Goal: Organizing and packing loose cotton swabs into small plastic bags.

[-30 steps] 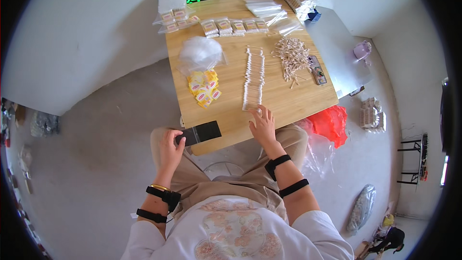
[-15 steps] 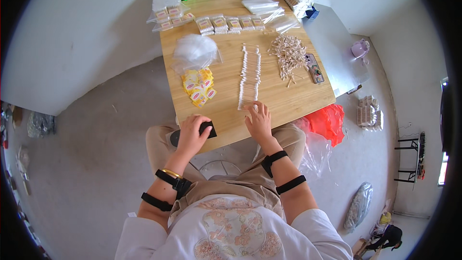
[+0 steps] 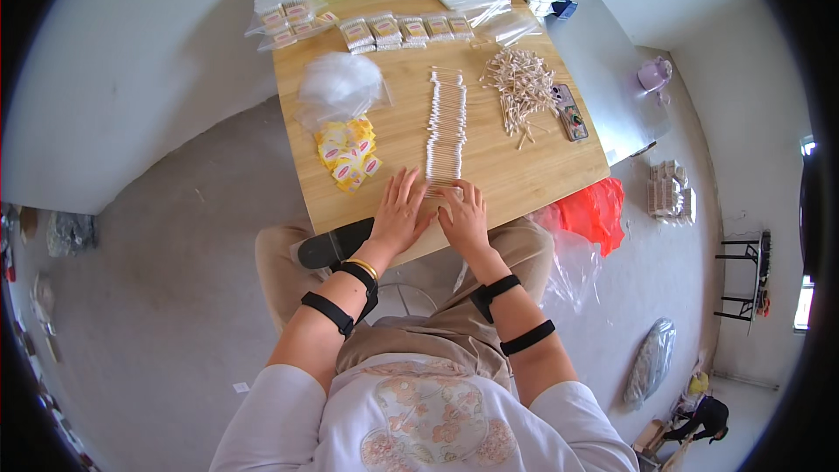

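Left hand (image 3: 400, 211): fingers extended, slightly spread, at the row's near end.
Right hand (image 3: 463, 215): fingers bent over that end; cannot tell whether they pinch anything.
Swab row: a ladder of white-tipped wooden cotton swabs (image 3: 447, 127), running from the fingertips toward 12 o'clock.
Around it: loose swab heap (image 3: 517, 86) at 1, patterned phone (image 3: 572, 114) at 2, yellow-and-white paper cards (image 3: 347, 156) at 10, clear plastic bags (image 3: 339, 83) at 11.
In the way: flat black slab (image 3: 335, 246) at 8, beside the left wrist.
Edges: pale wooden table (image 3: 533, 170) ends just below the hands; tabletop separates row from heap.
Change: half a second ago the left hand covered the slab.
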`<state>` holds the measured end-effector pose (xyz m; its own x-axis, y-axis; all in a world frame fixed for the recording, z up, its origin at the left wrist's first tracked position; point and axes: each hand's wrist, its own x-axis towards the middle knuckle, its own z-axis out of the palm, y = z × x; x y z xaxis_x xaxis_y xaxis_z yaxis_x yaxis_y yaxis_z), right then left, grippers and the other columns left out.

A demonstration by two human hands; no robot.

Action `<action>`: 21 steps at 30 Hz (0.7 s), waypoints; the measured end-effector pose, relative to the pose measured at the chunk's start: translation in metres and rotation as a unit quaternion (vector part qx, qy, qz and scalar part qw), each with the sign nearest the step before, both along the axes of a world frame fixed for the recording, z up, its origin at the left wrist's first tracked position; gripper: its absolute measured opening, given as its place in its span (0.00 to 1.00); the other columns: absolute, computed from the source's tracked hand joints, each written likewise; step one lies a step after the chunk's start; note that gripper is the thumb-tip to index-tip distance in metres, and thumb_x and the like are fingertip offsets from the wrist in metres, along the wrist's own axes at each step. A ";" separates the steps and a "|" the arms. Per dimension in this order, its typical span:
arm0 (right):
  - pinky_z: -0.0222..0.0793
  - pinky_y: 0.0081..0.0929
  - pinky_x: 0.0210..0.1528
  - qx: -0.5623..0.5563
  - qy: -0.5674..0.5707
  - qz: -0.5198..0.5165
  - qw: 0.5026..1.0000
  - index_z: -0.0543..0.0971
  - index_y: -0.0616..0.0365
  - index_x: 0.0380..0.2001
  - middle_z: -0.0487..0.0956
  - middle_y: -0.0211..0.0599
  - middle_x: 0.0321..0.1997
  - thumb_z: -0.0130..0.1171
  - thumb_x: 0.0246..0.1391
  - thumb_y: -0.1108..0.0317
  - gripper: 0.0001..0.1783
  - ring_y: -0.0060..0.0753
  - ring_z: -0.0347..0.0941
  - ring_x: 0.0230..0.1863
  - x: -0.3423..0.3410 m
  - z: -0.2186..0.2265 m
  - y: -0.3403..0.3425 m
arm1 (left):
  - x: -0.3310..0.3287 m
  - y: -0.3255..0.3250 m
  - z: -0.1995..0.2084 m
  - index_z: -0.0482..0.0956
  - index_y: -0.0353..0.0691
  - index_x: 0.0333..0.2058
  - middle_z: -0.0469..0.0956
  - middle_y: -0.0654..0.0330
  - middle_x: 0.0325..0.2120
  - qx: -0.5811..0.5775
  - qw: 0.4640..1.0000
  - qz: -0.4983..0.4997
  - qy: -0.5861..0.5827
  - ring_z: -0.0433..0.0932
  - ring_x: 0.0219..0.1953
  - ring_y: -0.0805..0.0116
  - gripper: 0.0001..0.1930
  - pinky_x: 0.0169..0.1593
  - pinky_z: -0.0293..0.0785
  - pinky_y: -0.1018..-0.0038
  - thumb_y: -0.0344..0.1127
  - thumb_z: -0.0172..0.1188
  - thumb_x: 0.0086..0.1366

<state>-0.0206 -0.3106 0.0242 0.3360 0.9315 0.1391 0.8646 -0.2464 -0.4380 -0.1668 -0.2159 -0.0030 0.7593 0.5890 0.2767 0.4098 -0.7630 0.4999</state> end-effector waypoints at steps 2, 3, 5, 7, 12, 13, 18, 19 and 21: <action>0.62 0.48 0.60 0.000 0.004 0.000 1.000 0.77 0.46 0.51 0.69 0.41 0.58 0.63 0.49 0.68 0.22 0.52 0.63 0.62 0.000 0.000 0.000 | 0.001 0.000 -0.001 0.62 0.45 0.65 0.53 0.49 0.68 0.006 1.000 -0.003 0.025 0.49 0.72 0.44 0.33 0.73 0.47 0.50 0.47 0.60 0.65; 0.62 0.48 0.60 0.006 0.010 0.002 1.000 0.77 0.47 0.51 0.69 0.41 0.58 0.63 0.49 0.68 0.23 0.52 0.63 0.62 0.000 -0.001 0.001 | 0.001 -0.001 -0.002 0.62 0.44 0.65 0.52 0.50 0.69 0.015 0.999 -0.005 0.048 0.48 0.73 0.46 0.32 0.74 0.44 0.50 0.49 0.58 0.66; 0.63 0.48 0.60 0.011 0.013 0.000 1.000 0.77 0.47 0.51 0.69 0.41 0.58 0.63 0.49 0.69 0.23 0.52 0.63 0.61 0.002 0.001 0.001 | 0.000 -0.001 -0.003 0.62 0.45 0.65 0.52 0.50 0.69 0.021 0.998 -0.010 0.055 0.48 0.73 0.46 0.32 0.74 0.43 0.50 0.49 0.57 0.67; 0.63 0.48 0.60 0.029 0.021 -0.003 0.999 0.78 0.48 0.50 0.69 0.41 0.58 0.63 0.48 0.70 0.22 0.52 0.64 0.60 0.006 0.001 0.003 | 0.001 -0.001 -0.003 0.62 0.45 0.65 0.52 0.50 0.69 0.027 0.998 -0.013 0.064 0.48 0.73 0.47 0.31 0.75 0.42 0.50 0.50 0.56 0.67; 0.63 0.48 0.60 0.050 0.014 0.000 0.999 0.79 0.49 0.49 0.70 0.41 0.57 0.62 0.48 0.71 0.21 0.52 0.65 0.59 0.015 0.002 0.015 | 0.001 -0.002 -0.004 0.63 0.46 0.64 0.54 0.50 0.69 0.026 0.998 -0.007 0.063 0.50 0.72 0.49 0.30 0.74 0.42 0.50 0.49 0.56 0.68; 0.63 0.48 0.60 0.048 0.007 0.002 0.999 0.79 0.49 0.48 0.70 0.41 0.57 0.62 0.48 0.71 0.21 0.52 0.65 0.59 0.016 0.002 0.017 | 0.001 -0.001 -0.004 0.63 0.46 0.64 0.54 0.50 0.69 0.026 0.998 -0.006 0.064 0.50 0.72 0.49 0.30 0.74 0.42 0.50 0.49 0.56 0.68; 0.63 0.48 0.59 0.049 -0.003 0.008 0.999 0.79 0.49 0.48 0.70 0.41 0.56 0.62 0.48 0.71 0.20 0.52 0.65 0.59 0.016 -0.001 0.022 | 0.001 -0.002 -0.004 0.65 0.46 0.62 0.55 0.51 0.68 0.015 0.998 -0.004 0.057 0.51 0.72 0.50 0.28 0.74 0.43 0.50 0.49 0.56 0.67; 0.63 0.48 0.59 0.042 -0.004 0.007 0.999 0.79 0.49 0.47 0.70 0.41 0.56 0.62 0.49 0.71 0.19 0.52 0.65 0.59 0.016 -0.001 0.023 | 0.000 -0.002 -0.004 0.65 0.46 0.62 0.55 0.51 0.68 0.014 0.998 -0.004 0.057 0.51 0.72 0.50 0.28 0.74 0.43 0.50 0.49 0.56 0.67; 0.63 0.47 0.58 0.037 -0.006 0.008 0.999 0.79 0.49 0.47 0.70 0.40 0.55 0.62 0.49 0.71 0.19 0.51 0.65 0.59 0.015 0.000 0.023 | 0.000 -0.002 -0.004 0.64 0.46 0.63 0.55 0.51 0.68 0.012 0.999 -0.003 0.050 0.51 0.72 0.50 0.29 0.74 0.43 0.50 0.49 0.56 0.67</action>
<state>-0.0055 -0.2875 0.0239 0.3194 0.9239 0.2109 0.8732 -0.2004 -0.4443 -0.1667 -0.2176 -0.0069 0.7870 0.5787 0.2138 0.4522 -0.7769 0.4382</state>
